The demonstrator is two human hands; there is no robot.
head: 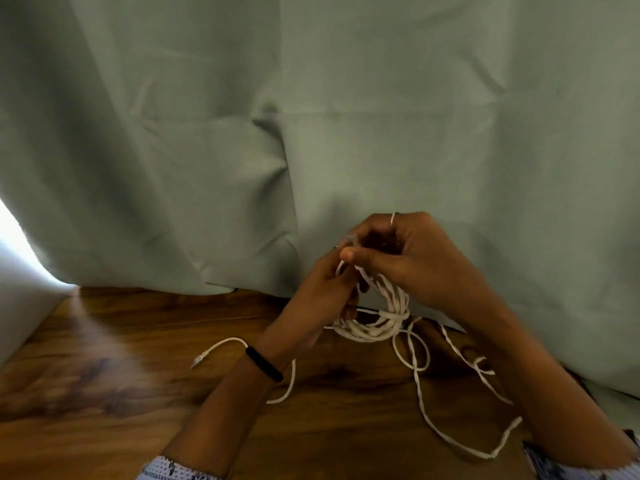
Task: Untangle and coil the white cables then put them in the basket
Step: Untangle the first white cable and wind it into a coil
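Observation:
A bundle of white cables (379,322) hangs in a rough coil between my two hands, just above the wooden table (145,393). My left hand (322,292) grips the left side of the coil from below. Above it, my right hand (405,258) pinches a strand at the top of the coil between thumb and fingers. Loose cable trails onto the table: one end with a plug (198,361) lies left of my left wrist, and twisted strands (446,434) loop to the right under my right forearm. No basket is in view.
A grey-green cloth (311,133) hangs as a backdrop right behind the hands and reaches the table's far edge. A white wall (20,299) borders the table on the left. A black band (265,364) is on my left wrist.

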